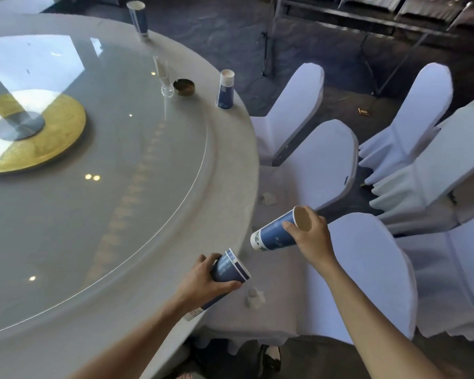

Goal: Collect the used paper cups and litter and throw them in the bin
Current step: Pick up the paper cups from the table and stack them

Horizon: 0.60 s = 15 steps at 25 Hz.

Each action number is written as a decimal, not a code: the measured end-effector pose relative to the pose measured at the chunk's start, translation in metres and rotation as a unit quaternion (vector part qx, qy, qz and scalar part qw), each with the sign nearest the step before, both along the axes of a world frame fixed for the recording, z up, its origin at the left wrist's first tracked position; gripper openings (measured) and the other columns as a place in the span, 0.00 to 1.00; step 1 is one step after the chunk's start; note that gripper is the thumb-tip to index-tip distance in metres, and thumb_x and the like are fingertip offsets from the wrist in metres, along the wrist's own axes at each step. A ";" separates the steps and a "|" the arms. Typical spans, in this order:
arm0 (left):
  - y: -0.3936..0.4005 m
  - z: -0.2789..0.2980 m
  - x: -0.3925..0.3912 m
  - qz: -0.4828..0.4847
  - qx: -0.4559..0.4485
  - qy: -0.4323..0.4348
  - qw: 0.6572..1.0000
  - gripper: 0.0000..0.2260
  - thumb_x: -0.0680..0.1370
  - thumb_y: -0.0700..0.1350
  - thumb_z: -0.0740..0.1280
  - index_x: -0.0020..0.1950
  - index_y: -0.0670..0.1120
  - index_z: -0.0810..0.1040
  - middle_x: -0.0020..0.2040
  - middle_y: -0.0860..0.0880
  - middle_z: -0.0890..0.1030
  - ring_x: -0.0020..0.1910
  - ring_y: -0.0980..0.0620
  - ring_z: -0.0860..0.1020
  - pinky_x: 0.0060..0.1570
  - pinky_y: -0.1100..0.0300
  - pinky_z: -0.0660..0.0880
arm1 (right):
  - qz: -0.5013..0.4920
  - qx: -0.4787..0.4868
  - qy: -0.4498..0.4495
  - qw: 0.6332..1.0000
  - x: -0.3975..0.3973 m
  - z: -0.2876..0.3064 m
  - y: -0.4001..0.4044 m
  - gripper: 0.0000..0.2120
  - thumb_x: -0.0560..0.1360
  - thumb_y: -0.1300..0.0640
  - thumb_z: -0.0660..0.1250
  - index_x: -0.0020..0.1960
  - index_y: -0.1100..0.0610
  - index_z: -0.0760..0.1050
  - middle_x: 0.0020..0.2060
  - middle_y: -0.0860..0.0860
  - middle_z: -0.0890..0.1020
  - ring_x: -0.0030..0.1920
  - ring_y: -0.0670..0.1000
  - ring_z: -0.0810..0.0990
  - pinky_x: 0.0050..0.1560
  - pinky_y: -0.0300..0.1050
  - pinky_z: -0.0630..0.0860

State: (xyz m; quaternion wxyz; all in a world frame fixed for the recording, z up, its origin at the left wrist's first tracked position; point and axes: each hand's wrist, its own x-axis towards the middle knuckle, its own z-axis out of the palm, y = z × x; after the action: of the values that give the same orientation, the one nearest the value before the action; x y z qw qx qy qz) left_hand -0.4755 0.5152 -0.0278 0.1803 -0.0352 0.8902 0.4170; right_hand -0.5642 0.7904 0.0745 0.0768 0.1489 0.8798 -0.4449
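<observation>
Left hand: the left hand (203, 277) is gripping a stack of blue paper cups (227, 269) at the near edge of the table, fingers wrapped over the top and thumb underneath; the stack is lying tilted, its rims pointing right, and a part of it is showing below the wrist.
Right hand: the right hand (311, 233) is clamping a single blue cup (275, 233) near its rim, fingers across the side; this cup is tilted, its open mouth facing up and toward the camera, its white base pointing left and down toward the stack.
Cups in hand: the two are hanging close together but apart, the single cup up and to the right of the stack, just off the table edge.
Table: a round table (230, 160) with a glass turntable (107, 160) is filling the left of the view.
Cups left on the table: one upright cup (225, 90) is standing near the far right edge, well away from both hands; another upright cup (138, 17) is standing farther off at the back edge.
Other things on the table: a clear glass (164, 77) and a small dark ashtray (184, 87) are sitting just left of the nearer cup.
Litter: crumpled paper scraps (255, 296) are lying on a chair seat just below the hands; another scrap (268, 198) is lying farther up.
Chairs: white-covered chairs (367, 269) are crowding the right side.
</observation>
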 end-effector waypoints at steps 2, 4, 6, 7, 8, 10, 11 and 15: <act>0.020 -0.002 -0.002 0.010 -0.004 0.002 1.000 0.38 0.57 0.82 0.68 0.62 0.68 0.69 0.50 0.61 0.71 0.46 0.60 0.77 0.40 0.70 0.72 | 0.009 -0.053 -0.011 0.999 -0.003 0.004 0.022 0.34 0.72 0.42 0.74 0.75 0.46 0.69 0.71 0.51 0.71 0.70 0.54 0.74 0.68 0.60 0.76; 0.047 -0.002 0.000 0.025 -0.011 0.002 1.000 0.38 0.59 0.79 0.71 0.63 0.65 0.70 0.51 0.60 0.70 0.47 0.60 0.77 0.45 0.67 0.77 | 0.042 -0.108 -0.038 0.993 -0.003 0.006 0.046 0.36 0.69 0.39 0.73 0.74 0.47 0.71 0.71 0.48 0.74 0.71 0.51 0.74 0.70 0.58 0.74; 0.073 -0.003 0.006 0.041 -0.013 0.002 0.999 0.39 0.59 0.77 0.72 0.65 0.63 0.70 0.52 0.61 0.70 0.48 0.60 0.78 0.47 0.66 0.78 | 0.093 -0.136 -0.071 0.984 0.001 0.005 0.066 0.37 0.67 0.37 0.72 0.73 0.46 0.72 0.69 0.45 0.75 0.70 0.49 0.74 0.71 0.54 0.73; 0.084 -0.003 0.009 0.046 -0.013 0.005 0.999 0.39 0.59 0.78 0.72 0.66 0.64 0.70 0.52 0.62 0.70 0.48 0.61 0.77 0.45 0.69 0.76 | 0.119 -0.143 -0.088 0.979 0.003 0.002 0.072 0.36 0.67 0.37 0.73 0.73 0.46 0.72 0.69 0.45 0.75 0.70 0.49 0.74 0.71 0.53 0.73; 0.098 -0.002 0.013 0.051 -0.017 0.009 0.999 0.39 0.58 0.79 0.71 0.65 0.66 0.69 0.51 0.62 0.70 0.47 0.62 0.77 0.43 0.72 0.74 | 0.145 -0.146 -0.105 0.973 0.005 -0.002 0.080 0.35 0.68 0.38 0.73 0.73 0.45 0.72 0.69 0.45 0.75 0.70 0.48 0.74 0.71 0.53 0.73; 0.122 0.001 0.025 0.062 -0.027 0.015 0.998 0.39 0.58 0.80 0.70 0.65 0.68 0.67 0.52 0.65 0.70 0.47 0.65 0.77 0.40 0.75 0.71 | 0.192 -0.146 -0.132 0.961 0.010 -0.011 0.091 0.32 0.71 0.40 0.74 0.72 0.46 0.72 0.69 0.47 0.76 0.69 0.49 0.74 0.70 0.53 0.74; 0.131 0.002 0.033 0.067 -0.029 0.017 0.997 0.39 0.59 0.80 0.70 0.66 0.68 0.67 0.53 0.66 0.70 0.48 0.66 0.77 0.40 0.76 0.71 | 0.212 -0.147 -0.144 0.955 0.013 -0.015 0.094 0.32 0.71 0.40 0.74 0.72 0.46 0.72 0.68 0.48 0.76 0.68 0.50 0.74 0.70 0.53 0.74; 0.155 0.004 0.059 0.083 -0.028 0.006 0.996 0.38 0.61 0.76 0.73 0.68 0.66 0.67 0.55 0.68 0.68 0.52 0.69 0.75 0.41 0.77 0.71 | 0.271 -0.145 -0.195 0.931 0.033 -0.034 0.095 0.30 0.76 0.41 0.72 0.75 0.48 0.70 0.69 0.49 0.74 0.70 0.50 0.73 0.71 0.55 0.74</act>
State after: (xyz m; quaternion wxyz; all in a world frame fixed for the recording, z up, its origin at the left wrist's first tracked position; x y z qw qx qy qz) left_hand -0.4164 0.6698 -0.0234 0.1390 -0.1115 0.8966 0.4054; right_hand -0.5316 0.8854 0.0402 0.3855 -0.0235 0.7803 -0.4919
